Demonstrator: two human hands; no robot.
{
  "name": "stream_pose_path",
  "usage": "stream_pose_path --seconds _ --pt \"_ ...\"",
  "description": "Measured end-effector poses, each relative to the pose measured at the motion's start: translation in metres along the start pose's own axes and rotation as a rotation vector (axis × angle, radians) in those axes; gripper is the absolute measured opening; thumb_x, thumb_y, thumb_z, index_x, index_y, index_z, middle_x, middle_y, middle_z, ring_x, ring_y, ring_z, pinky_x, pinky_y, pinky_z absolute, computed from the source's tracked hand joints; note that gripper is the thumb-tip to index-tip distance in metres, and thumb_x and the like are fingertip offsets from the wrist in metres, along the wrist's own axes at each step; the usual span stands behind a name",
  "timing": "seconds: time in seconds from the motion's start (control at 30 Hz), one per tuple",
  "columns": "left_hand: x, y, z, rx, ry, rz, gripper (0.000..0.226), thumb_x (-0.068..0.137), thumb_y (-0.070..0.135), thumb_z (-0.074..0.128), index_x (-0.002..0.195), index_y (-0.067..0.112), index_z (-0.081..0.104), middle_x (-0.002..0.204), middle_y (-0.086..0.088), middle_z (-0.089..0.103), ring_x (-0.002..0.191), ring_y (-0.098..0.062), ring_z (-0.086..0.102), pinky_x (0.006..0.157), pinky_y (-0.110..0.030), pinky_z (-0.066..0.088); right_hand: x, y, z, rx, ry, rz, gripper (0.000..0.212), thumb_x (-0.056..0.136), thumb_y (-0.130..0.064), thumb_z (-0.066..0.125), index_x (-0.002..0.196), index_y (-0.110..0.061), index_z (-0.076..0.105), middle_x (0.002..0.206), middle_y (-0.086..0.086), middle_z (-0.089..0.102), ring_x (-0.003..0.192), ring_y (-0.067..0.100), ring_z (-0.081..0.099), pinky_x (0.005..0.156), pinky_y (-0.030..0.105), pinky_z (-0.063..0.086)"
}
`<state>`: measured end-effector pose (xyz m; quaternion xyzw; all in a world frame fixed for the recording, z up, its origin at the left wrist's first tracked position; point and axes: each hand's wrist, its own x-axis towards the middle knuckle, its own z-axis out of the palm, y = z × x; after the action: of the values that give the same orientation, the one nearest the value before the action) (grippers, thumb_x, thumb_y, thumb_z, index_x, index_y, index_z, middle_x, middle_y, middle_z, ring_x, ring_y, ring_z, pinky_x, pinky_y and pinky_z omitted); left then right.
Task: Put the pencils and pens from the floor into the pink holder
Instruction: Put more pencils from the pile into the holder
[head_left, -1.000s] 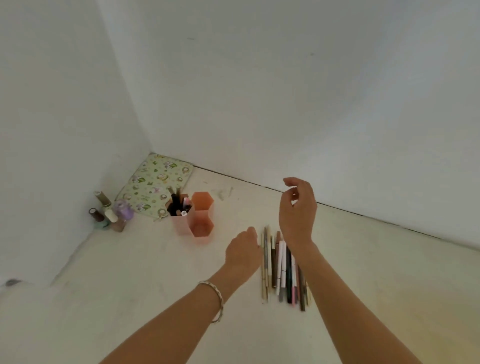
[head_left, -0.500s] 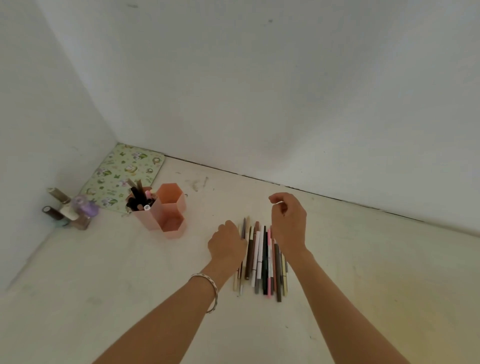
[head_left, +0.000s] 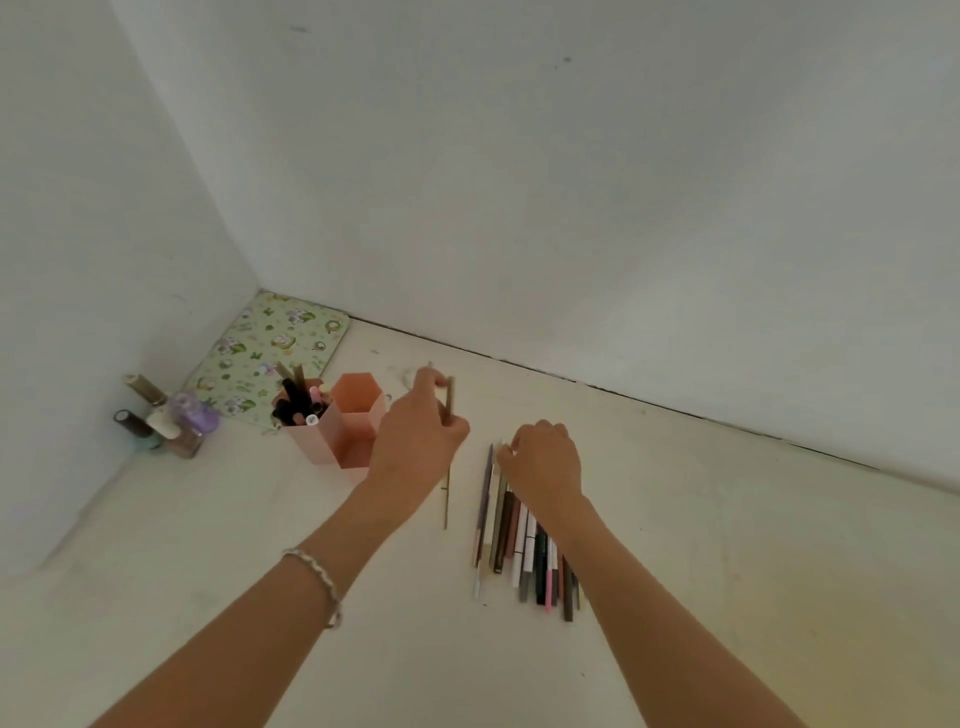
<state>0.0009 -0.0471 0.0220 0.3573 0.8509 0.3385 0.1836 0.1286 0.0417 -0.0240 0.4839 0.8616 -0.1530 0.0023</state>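
The pink holder (head_left: 321, 442) of hexagonal cups stands on the floor at the left; its left cup holds several pens, and the orange-pink cup beside it looks empty. My left hand (head_left: 415, 449) is just right of the holder, shut on a thin brownish pencil (head_left: 449, 401) that hangs nearly upright from my fingers. A row of several pens and pencils (head_left: 522, 545) lies side by side on the floor. My right hand (head_left: 545, 467) rests on their far ends with fingers curled down; whether it grips one is hidden.
Several nail polish bottles (head_left: 166, 421) stand against the left wall. A green patterned pad (head_left: 265, 348) lies in the corner behind the holder. White walls close in at the left and back. A bracelet is on my left wrist.
My left hand has lifted one pencil from the pile and moved left toward the holder. My right hand has come down onto the far ends of the pens.
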Motion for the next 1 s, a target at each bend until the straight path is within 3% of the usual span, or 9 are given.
stream_pose_path --seconds 0.1,0.2,0.3,0.4,0.53,0.7,0.8,0.87,1.0 --pt "0.003 0.006 -0.036 -0.060 0.123 0.087 0.051 0.082 0.021 0.064 0.126 0.037 0.045 0.076 0.012 0.059 0.073 0.005 0.061 0.051 -0.010 0.048 -0.001 -0.011 0.011 -0.157 -0.007 0.001 0.034 0.101 -0.030 0.038 0.090 -0.012 0.064 0.098 0.004 0.061 0.102 0.023 0.052 0.084 0.032 0.039" --pt "0.004 0.006 -0.057 -0.203 0.134 0.101 0.045 0.084 0.020 0.064 0.117 0.044 0.044 0.084 0.012 0.060 0.072 -0.006 0.064 0.058 -0.029 0.057 0.000 -0.021 0.020 -0.159 -0.039 0.053 0.030 0.101 -0.025 0.038 0.092 -0.013 0.063 0.102 0.004 0.061 0.102 0.021 0.051 0.087 0.032 0.039" --pt "0.004 0.002 -0.072 -0.298 0.222 0.143 0.042 0.085 0.015 0.064 0.111 0.042 0.047 0.082 0.012 0.061 0.067 -0.002 0.064 0.053 -0.016 0.053 0.001 -0.029 0.020 -0.115 -0.064 0.105 0.025 0.097 -0.022 0.041 0.086 -0.012 0.060 0.098 0.004 0.061 0.100 0.022 0.052 0.088 0.032 0.041" --pt "0.010 -0.003 -0.090 -0.326 0.365 0.193 0.039 0.086 0.012 0.063 0.108 0.041 0.047 0.080 0.013 0.062 0.071 0.004 0.062 0.054 -0.009 0.049 0.004 -0.032 0.011 -0.015 -0.056 0.117 0.023 0.096 -0.019 0.041 0.079 -0.009 0.054 0.091 0.008 0.063 0.091 0.025 0.056 0.075 0.032 0.042" --pt "0.031 -0.017 -0.114 -0.330 0.527 0.225 0.043 0.086 0.011 0.062 0.105 0.044 0.043 0.078 0.014 0.061 0.069 0.005 0.063 0.056 -0.007 0.048 0.017 -0.037 -0.016 0.400 0.110 0.227 0.019 0.097 -0.020 0.042 0.088 -0.006 0.052 0.075 0.004 0.056 0.066 0.022 0.053 0.053 0.029 0.034" --pt "0.051 -0.038 -0.101 -0.097 0.384 0.167 0.033 0.090 0.014 0.060 0.108 0.034 0.041 0.080 0.010 0.061 0.068 -0.008 0.063 0.059 -0.020 0.049 0.028 -0.062 -0.049 0.849 0.337 0.111 0.012 0.101 -0.021 0.043 0.106 -0.014 0.051 0.066 -0.005 0.053 0.049 0.002 0.046 0.047 0.014 0.039" --pt "0.057 -0.049 -0.092 0.185 0.291 0.204 0.022 0.092 0.012 0.057 0.110 0.021 0.048 0.085 0.000 0.062 0.073 -0.021 0.062 0.065 -0.034 0.052 0.026 -0.076 -0.054 0.967 0.418 0.011 0.021 0.101 -0.018 0.044 0.120 -0.023 0.041 0.070 0.006 0.054 0.052 0.003 0.045 0.050 0.013 0.039" --pt "0.062 -0.052 -0.093 0.342 0.248 0.206 0.017 0.093 0.018 0.056 0.110 0.015 0.057 0.095 -0.003 0.066 0.089 -0.025 0.063 0.080 -0.038 0.049 0.024 -0.083 -0.054 1.006 0.474 -0.038 0.019 0.100 -0.018 0.045 0.118 -0.023 0.040 0.076 0.015 0.057 0.056 0.011 0.048 0.054 0.015 0.040" --pt "0.068 -0.049 -0.114 0.223 0.352 0.180 0.029 0.096 0.028 0.051 0.121 0.015 0.059 0.113 -0.006 0.065 0.109 -0.026 0.056 0.095 -0.041 0.042 0.023 -0.102 -0.045 1.068 0.587 -0.124 0.020 0.100 -0.018 0.048 0.113 -0.031 0.039 0.080 0.006 0.060 0.069 0.017 0.057 0.063 0.012 0.045"
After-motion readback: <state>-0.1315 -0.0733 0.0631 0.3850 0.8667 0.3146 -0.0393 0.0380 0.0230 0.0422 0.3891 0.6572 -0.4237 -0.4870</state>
